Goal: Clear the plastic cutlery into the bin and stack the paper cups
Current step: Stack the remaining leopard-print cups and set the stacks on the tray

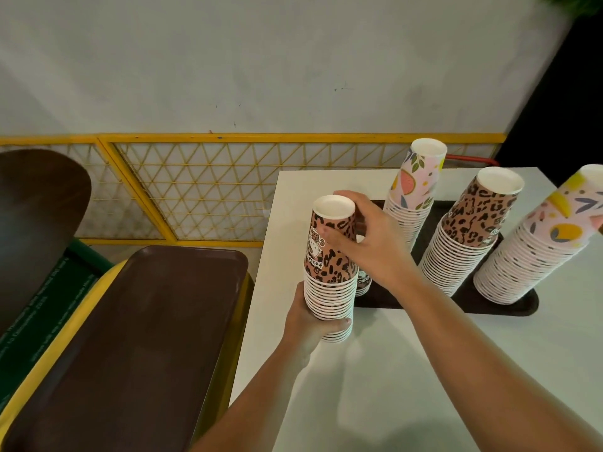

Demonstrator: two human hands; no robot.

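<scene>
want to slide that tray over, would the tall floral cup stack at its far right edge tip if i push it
Probably. The tall floral paper cup stack already leans on the dark brown tray, so a jolt may topple it. Nested paper cups are likely light, offering little resistance. The leopard-print stack beside it leans too; steady both first.

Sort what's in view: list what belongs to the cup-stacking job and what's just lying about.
Job:
leopard cup stack, held by left hand and right hand
fruit-print stack
second leopard stack
far right stack
black tray under them

Lying about:
brown tray
yellow mesh fence
</scene>
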